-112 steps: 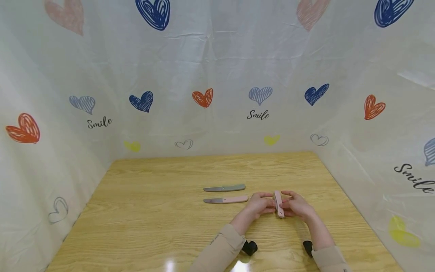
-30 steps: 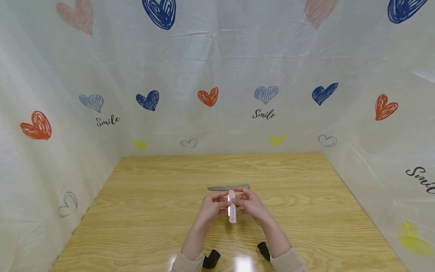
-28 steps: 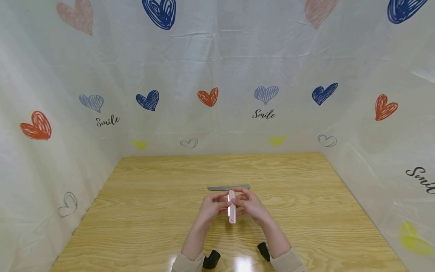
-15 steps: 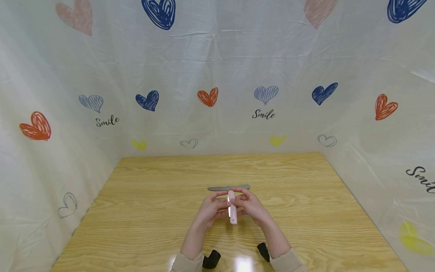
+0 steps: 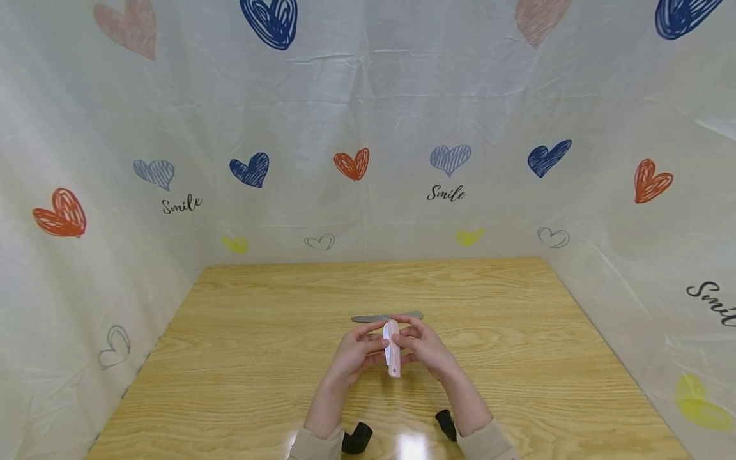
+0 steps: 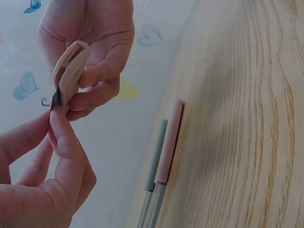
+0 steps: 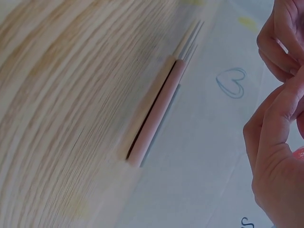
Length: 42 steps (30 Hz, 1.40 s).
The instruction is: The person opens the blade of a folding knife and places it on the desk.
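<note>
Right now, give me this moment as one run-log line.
left hand: pinches pink folding knife | right hand: grips same knife | grey-green knife, pink knife: on table

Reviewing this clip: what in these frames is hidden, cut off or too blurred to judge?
- Pink folding knife: in the head view both hands cover its middle; too small to tell how far the blade is out.
- Pink-handled knife on the table: hidden behind the hands in the head view; its blade tip is cut off by the left wrist view's bottom edge.
- Right wrist view: motion blur; the held knife is barely seen.
- Green-handled knife: partly hidden by fingers.

Wooden table [image 5: 259, 358] bears green knife [image 5: 386, 317] beside pink knife [image 6: 169, 142].
</note>
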Motion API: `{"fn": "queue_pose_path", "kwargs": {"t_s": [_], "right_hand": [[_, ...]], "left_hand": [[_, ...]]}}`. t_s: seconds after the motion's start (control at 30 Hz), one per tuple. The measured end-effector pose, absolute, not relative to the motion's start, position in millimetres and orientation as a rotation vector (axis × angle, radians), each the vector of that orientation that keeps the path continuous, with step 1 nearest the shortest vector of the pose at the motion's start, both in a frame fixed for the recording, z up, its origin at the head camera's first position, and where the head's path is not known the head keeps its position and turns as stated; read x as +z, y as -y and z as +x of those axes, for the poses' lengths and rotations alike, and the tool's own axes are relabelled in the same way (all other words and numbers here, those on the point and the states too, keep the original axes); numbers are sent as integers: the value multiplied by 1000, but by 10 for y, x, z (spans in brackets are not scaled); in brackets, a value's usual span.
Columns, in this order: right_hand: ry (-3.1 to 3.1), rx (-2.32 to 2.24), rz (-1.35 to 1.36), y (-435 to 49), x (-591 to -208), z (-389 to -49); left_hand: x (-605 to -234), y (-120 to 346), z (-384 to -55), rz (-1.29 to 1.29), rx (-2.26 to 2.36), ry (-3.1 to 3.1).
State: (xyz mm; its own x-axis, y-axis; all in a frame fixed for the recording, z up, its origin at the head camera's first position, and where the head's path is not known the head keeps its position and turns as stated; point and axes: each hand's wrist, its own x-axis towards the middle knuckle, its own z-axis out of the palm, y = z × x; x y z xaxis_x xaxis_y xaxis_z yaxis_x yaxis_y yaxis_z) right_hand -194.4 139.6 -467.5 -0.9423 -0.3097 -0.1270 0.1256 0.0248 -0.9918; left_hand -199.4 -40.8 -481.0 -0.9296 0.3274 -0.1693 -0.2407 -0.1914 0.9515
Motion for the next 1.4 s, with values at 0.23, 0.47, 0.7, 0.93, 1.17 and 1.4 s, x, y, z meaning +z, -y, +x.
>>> {"fn": "queue_pose_path", "kwargs": {"t_s": [0.23,0.47,0.7,0.93,1.17,1.4], "right_hand": [[-2018,-2001,-141,-1412,-4692,-1950],[-2034,-1995,-139,-1418,-4717,-1963],[-2051,-1997,-129,-1431,-4715,-1948],[-2072,-1999,-98,-1447,-4671,-1928],[-2078,-2019,-85,-1463,-4684,-1932],[-2104,-2048,-37,-1478,-4702,-1929]], "left_hand": [[-4796,387,-1973,75,2171,-1775],[-4787,371,-1956,79,2174,-1803],[-4773,349,-1948,77,2164,-1883],[-4744,329,-1920,10,2191,-1916],[-4747,346,-1918,-35,2228,-1938],[-4757,368,-1917,-65,2276,-1900]]}}
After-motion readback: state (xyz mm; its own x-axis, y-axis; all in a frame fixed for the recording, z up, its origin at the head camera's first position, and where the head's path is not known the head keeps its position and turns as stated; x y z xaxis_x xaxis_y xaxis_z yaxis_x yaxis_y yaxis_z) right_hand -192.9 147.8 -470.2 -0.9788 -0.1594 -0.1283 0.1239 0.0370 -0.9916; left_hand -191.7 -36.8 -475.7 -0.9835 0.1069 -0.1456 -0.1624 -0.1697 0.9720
